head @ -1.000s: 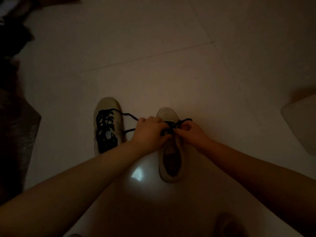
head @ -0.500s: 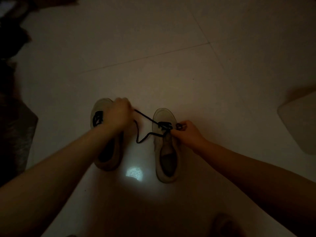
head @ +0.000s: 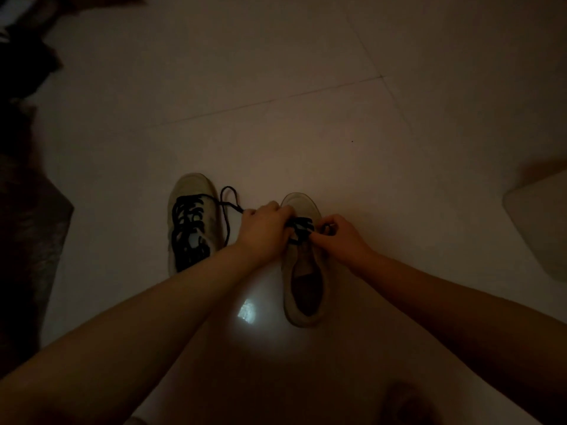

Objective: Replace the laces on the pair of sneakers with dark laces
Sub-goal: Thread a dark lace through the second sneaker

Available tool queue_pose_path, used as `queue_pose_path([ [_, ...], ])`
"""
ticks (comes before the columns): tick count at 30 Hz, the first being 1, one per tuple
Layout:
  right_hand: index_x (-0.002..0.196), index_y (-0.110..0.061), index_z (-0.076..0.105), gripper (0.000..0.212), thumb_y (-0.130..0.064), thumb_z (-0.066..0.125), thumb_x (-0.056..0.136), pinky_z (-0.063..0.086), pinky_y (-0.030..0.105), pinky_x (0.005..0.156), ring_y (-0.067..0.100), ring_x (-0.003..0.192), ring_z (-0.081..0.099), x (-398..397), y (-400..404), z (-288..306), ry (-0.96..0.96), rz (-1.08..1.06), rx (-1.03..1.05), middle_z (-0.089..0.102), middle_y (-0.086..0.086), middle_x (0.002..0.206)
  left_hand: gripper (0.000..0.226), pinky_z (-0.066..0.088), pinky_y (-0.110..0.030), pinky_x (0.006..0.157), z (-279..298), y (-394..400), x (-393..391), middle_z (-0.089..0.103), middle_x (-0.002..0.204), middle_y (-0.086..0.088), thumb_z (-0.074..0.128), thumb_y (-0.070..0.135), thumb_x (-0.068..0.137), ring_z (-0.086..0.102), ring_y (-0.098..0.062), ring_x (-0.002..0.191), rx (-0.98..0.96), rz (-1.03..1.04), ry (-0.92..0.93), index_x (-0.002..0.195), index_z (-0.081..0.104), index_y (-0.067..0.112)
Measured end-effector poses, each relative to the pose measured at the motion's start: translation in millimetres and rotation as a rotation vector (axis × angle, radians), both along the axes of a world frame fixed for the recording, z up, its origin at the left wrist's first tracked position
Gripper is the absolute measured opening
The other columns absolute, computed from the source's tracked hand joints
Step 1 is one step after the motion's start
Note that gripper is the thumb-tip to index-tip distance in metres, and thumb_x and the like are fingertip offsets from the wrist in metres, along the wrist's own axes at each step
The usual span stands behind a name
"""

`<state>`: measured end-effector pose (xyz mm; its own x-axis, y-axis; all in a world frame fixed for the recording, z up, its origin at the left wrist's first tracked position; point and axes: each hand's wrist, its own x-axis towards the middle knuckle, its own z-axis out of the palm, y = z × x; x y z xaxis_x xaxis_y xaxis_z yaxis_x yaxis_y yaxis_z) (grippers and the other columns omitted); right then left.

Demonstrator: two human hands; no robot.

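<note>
Glossy pale tile floor, left hand and right hand pinching dark cord lace on canvas sneaker

Both sneakers look off-white, dark laces criss-crossed on the 9 o'clock one, pale tiled floor.

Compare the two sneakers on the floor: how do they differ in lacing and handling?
The left sneaker has dark lace crossing most of its front; the right sneaker has lace only near the toe. Nobody touches the left sneaker; the left hand and right hand work at the right sneaker's lace. Both are pale and point away.
</note>
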<state>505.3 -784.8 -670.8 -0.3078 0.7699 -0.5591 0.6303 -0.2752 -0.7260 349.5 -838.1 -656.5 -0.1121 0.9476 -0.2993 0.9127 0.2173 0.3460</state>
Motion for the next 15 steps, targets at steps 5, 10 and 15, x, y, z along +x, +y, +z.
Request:
queue_pose_path([
  [5, 0.108, -0.01, 0.051, 0.036, -0.019, 0.07, 0.079, 0.043, 0.026, 0.06, 0.013, 0.071, 0.051, -2, 0, 0, -0.054, 0.036, 0.078, 0.05, -0.004, 0.08, 0.018, 0.03, -0.035, 0.09, 4, -1, -8, 0.057, 0.108, -0.002, 0.046, 0.022, 0.092, 0.055, -0.024, 0.104, 0.066, -0.046, 0.118, 0.106, 0.057, 0.019],
  [10, 0.1, -0.014, 0.05, 0.038, -0.023, 0.072, 0.071, 0.046, 0.037, 0.065, 0.017, 0.068, 0.052, -3, -1, 1, -0.082, 0.134, 0.221, 0.052, -0.001, 0.075, 0.025, 0.036, -0.038, 0.085, 19, 0, -59, 0.052, 0.11, -0.008, 0.052, 0.008, 0.081, 0.053, -0.028, 0.098, 0.058, 0.032, 0.392, 0.106, 0.048, 0.01],
  [15, 0.099, -0.014, 0.054, 0.034, -0.023, 0.073, 0.072, 0.049, 0.038, 0.07, 0.02, 0.074, 0.055, -2, 1, 1, -0.105, 0.139, 0.183, 0.054, -0.002, 0.076, 0.031, 0.033, -0.04, 0.085, 13, -13, -80, 0.052, 0.109, -0.008, 0.057, 0.007, 0.076, 0.052, -0.03, 0.096, 0.034, 0.049, 0.48, 0.106, 0.048, 0.011],
])
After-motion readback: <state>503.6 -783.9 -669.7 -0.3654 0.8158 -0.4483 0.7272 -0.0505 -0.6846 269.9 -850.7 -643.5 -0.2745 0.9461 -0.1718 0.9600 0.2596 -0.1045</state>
